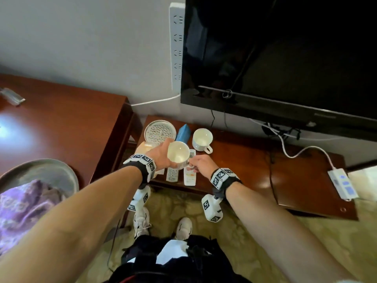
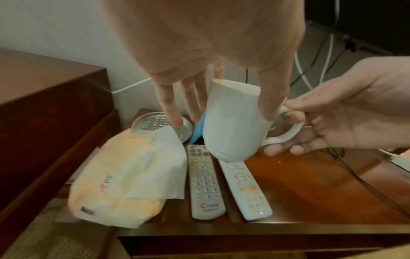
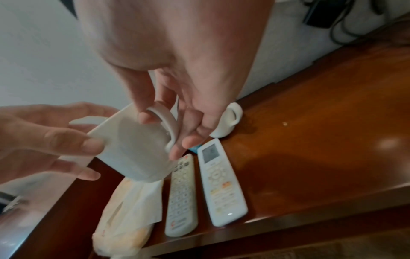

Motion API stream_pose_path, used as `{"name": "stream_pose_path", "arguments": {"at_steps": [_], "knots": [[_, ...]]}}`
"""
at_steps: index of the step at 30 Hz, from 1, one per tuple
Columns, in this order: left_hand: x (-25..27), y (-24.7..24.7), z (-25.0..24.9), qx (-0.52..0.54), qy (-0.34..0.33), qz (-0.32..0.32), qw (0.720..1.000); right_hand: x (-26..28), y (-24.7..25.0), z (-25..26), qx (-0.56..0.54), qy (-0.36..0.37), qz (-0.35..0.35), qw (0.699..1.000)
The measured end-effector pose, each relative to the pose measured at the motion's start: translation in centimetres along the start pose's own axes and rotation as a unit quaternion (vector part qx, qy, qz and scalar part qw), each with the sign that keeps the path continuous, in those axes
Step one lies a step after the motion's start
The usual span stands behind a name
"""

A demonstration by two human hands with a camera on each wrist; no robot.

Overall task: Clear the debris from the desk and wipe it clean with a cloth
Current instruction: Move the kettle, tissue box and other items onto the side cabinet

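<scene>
The desk [image 1: 302,180], a low reddish-brown one under a dark television [image 1: 285,58], carries most of the clutter at its left end, and a white cup [image 1: 177,153] is held in the air above that end, clear of the wood. The left hand [image 1: 160,156] has a grip on the cup's body: thumb down one side of the wall, fingers [image 2: 168,105] reaching past the far side, fairly straight. The right hand [image 1: 202,163] pinches the cup's handle, thumb and fingers curled round the loop. The cup is tilted, its empty mouth turned towards the head camera.

Nearest the front edge, below the cup, lie two white remotes side by side: the left remote [image 2: 205,182] and the right remote [image 2: 245,189], the latter with a small screen at its far end. Left of them sits a yellow tissue pack [image 2: 115,184] with a white sheet pulled up out of it. On the bare wood to the right is a small pale crumb [image 3: 285,124].

Further back stand a perforated metal dish [image 1: 160,131], a blue packet [image 1: 183,132] beside it, and a second white cup [image 1: 202,138] upright on the desk. At the far right end a white power adapter [image 1: 342,183] lies near the edge, its cable running back towards the wall.
</scene>
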State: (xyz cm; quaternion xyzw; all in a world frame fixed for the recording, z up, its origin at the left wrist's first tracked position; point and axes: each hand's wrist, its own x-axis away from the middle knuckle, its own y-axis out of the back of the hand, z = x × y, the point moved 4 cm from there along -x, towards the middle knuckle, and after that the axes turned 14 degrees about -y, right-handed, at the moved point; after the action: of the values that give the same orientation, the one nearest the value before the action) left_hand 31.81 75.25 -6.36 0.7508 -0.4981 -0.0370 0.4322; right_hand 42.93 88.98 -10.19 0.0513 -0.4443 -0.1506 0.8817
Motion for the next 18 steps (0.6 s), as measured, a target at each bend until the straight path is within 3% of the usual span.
{"name": "stream_pose_path", "arguments": {"at_steps": [9,18], "knots": [[-2.8,-4.7,-3.3,-0.023,-0.026,0.048,0.998,-0.2,6.1,-8.0,-0.036,-0.083,-0.074,0.993],[-3.5,-5.8,-2.8,-0.024,-0.015,0.058,0.998,-2.2,6.1,-10.7,-0.066,-0.101,-0.088,0.989]]}}
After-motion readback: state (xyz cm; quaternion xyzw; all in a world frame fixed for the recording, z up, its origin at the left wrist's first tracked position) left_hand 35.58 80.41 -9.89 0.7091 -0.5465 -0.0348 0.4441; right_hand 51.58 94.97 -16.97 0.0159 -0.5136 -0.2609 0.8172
